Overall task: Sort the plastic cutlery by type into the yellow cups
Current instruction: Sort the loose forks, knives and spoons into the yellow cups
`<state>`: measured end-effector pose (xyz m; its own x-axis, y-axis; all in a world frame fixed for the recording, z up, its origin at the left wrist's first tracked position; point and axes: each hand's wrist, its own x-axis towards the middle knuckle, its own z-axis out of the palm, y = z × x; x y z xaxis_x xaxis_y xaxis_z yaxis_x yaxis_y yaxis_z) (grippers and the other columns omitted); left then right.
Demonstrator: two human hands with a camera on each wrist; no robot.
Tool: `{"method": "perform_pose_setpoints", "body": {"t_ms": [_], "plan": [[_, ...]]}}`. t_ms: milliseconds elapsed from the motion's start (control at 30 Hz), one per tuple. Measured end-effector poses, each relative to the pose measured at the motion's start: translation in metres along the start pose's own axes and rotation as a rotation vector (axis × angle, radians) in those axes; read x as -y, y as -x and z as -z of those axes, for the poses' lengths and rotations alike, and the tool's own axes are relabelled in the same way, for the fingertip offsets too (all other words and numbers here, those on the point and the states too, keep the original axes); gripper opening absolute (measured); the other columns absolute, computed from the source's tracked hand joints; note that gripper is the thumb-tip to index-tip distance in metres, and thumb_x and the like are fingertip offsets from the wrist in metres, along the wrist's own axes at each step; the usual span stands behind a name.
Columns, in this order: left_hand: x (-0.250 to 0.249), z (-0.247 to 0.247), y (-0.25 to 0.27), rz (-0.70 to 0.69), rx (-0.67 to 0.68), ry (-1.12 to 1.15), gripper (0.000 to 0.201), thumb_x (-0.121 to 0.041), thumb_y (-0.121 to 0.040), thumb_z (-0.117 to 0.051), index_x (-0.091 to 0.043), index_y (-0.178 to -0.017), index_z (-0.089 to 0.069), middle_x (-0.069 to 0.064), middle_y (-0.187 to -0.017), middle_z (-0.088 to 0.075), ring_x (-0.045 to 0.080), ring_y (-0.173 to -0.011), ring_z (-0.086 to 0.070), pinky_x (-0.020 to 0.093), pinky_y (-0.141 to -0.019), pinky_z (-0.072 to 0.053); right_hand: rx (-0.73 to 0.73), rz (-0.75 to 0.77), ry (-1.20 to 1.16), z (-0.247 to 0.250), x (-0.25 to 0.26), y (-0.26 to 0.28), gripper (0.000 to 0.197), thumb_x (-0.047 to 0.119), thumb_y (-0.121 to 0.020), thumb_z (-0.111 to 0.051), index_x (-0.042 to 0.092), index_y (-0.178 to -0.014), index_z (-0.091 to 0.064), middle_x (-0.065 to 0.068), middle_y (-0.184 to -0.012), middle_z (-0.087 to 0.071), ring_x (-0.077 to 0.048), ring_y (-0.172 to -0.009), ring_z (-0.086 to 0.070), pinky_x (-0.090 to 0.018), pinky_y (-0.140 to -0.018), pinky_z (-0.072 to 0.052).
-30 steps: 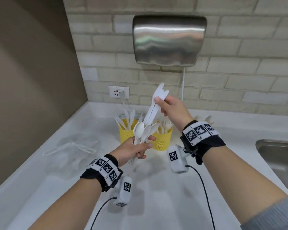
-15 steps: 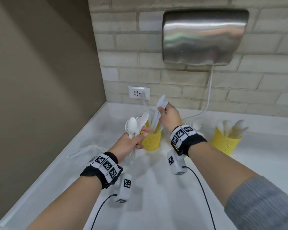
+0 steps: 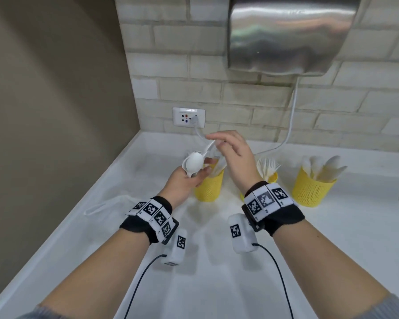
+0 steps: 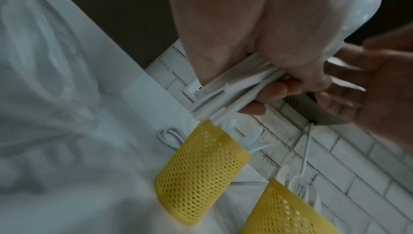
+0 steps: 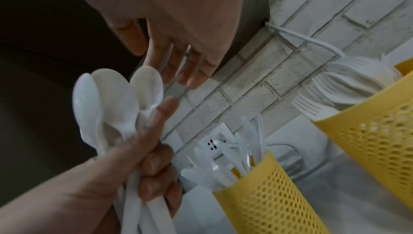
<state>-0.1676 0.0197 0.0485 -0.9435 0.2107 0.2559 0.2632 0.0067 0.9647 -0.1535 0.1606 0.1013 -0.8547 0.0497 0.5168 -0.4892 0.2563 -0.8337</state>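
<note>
From the head view, half a second ago the right hand (image 3: 234, 157) pinched a few white knives above the left cup (image 3: 209, 185); now we see it spread and bare, fingers relaxed, hovering above that cup's mouth, and white cutlery stands in the cup. The camera has swung left, so the middle cup (image 3: 271, 178) of forks and the right cup (image 3: 311, 187) of spoons show fully on the white surface (image 3: 217, 284). The left hand (image 3: 184, 180) still grips its spoons (image 3: 194, 162), bowls up, just at 9 o'clock of the left cup. The dryer (image 3: 290, 33) hangs on the brick wall at 12 o'clock, the socket (image 3: 189, 117) below it to the left.

From the left wrist, we see the left hand (image 4: 257, 34) with fingers curled tight round the spoon handles (image 4: 225, 94), one bowl showing at 1 o'clock. The right hand (image 4: 380, 82) is open at 3 o'clock, blurred. Two cups lie below, the left cup (image 4: 201, 176) nearest the handles.

From the right wrist, the right hand (image 5: 178, 25) is spread, fingers straight, touching nothing. The left hand (image 5: 138, 163) grips the spoons (image 5: 116, 100) at 8 o'clock. The left cup (image 5: 268, 193) holds knives; the middle cup (image 5: 375, 131) at 3 o'clock holds forks.
</note>
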Motion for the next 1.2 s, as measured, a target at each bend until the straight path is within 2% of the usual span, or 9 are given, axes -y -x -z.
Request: {"method": "perform_pose_setpoints", "body": {"t_ms": [133, 333, 467, 533, 700, 833, 933, 1033, 1200], "plan": [[0.011, -0.003, 0.0, 0.003, -0.091, -0.005, 0.022, -0.005, -0.083, -0.072, -0.014, -0.102, -0.063, -0.006, -0.088, -0.066, -0.005, -0.073, -0.06, 0.013, -0.072, -0.047, 0.137, -0.041, 0.033, 0.007, 0.002, 0.014, 0.013, 0.018, -0.085, -0.067, 0.02, -0.097, -0.072, 0.002, -0.104, -0.061, -0.017, -0.102, -0.059, -0.039, -0.095, -0.049], [0.023, 0.004, 0.004, -0.019, -0.11, -0.088, 0.033, -0.007, -0.068, -0.08, -0.028, -0.086, -0.062, -0.003, -0.084, -0.063, 0.006, -0.074, -0.057, 0.027, -0.073, -0.046, 0.249, 0.0, 0.143, 0.013, 0.0, 0.023, 0.03, -0.001, -0.087, -0.056, 0.018, -0.104, -0.072, 0.0, -0.112, -0.061, -0.011, -0.112, -0.054, -0.022, -0.101, -0.041], [0.022, 0.009, 0.005, -0.048, -0.107, -0.291, 0.031, -0.019, -0.073, -0.072, -0.048, -0.08, -0.063, -0.012, -0.086, -0.062, 0.014, -0.082, -0.059, 0.037, -0.077, -0.047, 0.28, 0.052, 0.494, 0.008, 0.006, 0.027, 0.041, 0.061, -0.074, -0.058, 0.04, -0.107, -0.069, 0.021, -0.107, -0.058, -0.006, -0.112, -0.041, -0.029, -0.105, -0.021], [0.019, 0.011, 0.007, -0.082, -0.073, -0.443, 0.027, -0.025, -0.076, -0.066, -0.051, -0.084, -0.062, -0.014, -0.089, -0.059, 0.014, -0.086, -0.059, 0.036, -0.078, -0.048, 0.263, 0.123, 0.668, 0.003, 0.008, 0.029, 0.05, 0.07, -0.065, -0.06, 0.043, -0.106, -0.068, 0.022, -0.107, -0.058, -0.004, -0.113, -0.037, -0.032, -0.107, -0.012], [0.013, 0.003, 0.012, -0.042, -0.053, -0.452, 0.033, -0.018, -0.082, -0.073, -0.018, -0.114, -0.065, -0.004, -0.107, -0.065, 0.017, -0.1, -0.063, 0.035, -0.088, -0.05, 0.291, 0.169, 0.619, -0.002, 0.012, 0.023, 0.018, 0.043, -0.078, -0.071, 0.039, -0.096, -0.073, 0.014, -0.097, -0.066, -0.007, -0.108, -0.046, -0.04, -0.109, -0.016], [0.01, -0.005, 0.011, -0.016, -0.051, -0.352, 0.019, -0.025, -0.081, -0.075, -0.036, -0.084, -0.06, -0.012, -0.081, -0.066, 0.002, -0.075, -0.062, 0.021, -0.07, -0.049, 0.275, 0.119, 0.577, 0.005, 0.02, 0.014, 0.014, 0.04, -0.08, -0.072, 0.032, -0.092, -0.071, 0.018, -0.09, -0.058, -0.005, -0.102, -0.046, -0.028, -0.1, -0.022], [0.007, -0.013, 0.005, -0.02, -0.039, -0.328, 0.025, -0.025, -0.08, -0.076, -0.043, -0.081, -0.058, -0.016, -0.075, -0.063, -0.005, -0.067, -0.057, 0.015, -0.064, -0.045, 0.275, -0.014, 0.372, 0.013, 0.024, 0.01, 0.02, 0.025, -0.078, -0.076, 0.025, -0.097, -0.07, 0.009, -0.1, -0.064, -0.008, -0.099, -0.056, -0.019, -0.092, -0.039], [0.009, -0.019, -0.002, -0.005, -0.035, -0.313, 0.016, -0.029, -0.079, -0.076, -0.032, -0.09, -0.065, -0.012, -0.075, -0.065, 0.004, -0.067, -0.058, 0.024, -0.067, -0.048, 0.351, -0.133, 0.212, 0.024, 0.027, 0.008, 0.031, 0.01, -0.075, -0.075, 0.03, -0.099, -0.07, 0.002, -0.105, -0.07, -0.015, -0.098, -0.065, -0.029, -0.091, -0.052], [0.009, -0.028, 0.0, -0.015, -0.006, -0.272, 0.021, -0.026, -0.081, -0.076, -0.039, -0.087, -0.061, -0.008, -0.083, -0.068, 0.002, -0.072, -0.06, 0.014, -0.067, -0.046, 0.285, -0.128, 0.231, 0.032, 0.026, 0.009, 0.017, 0.016, -0.076, -0.078, 0.024, -0.09, -0.072, -0.002, -0.092, -0.072, -0.016, -0.085, -0.066, -0.032, -0.084, -0.054]]}}
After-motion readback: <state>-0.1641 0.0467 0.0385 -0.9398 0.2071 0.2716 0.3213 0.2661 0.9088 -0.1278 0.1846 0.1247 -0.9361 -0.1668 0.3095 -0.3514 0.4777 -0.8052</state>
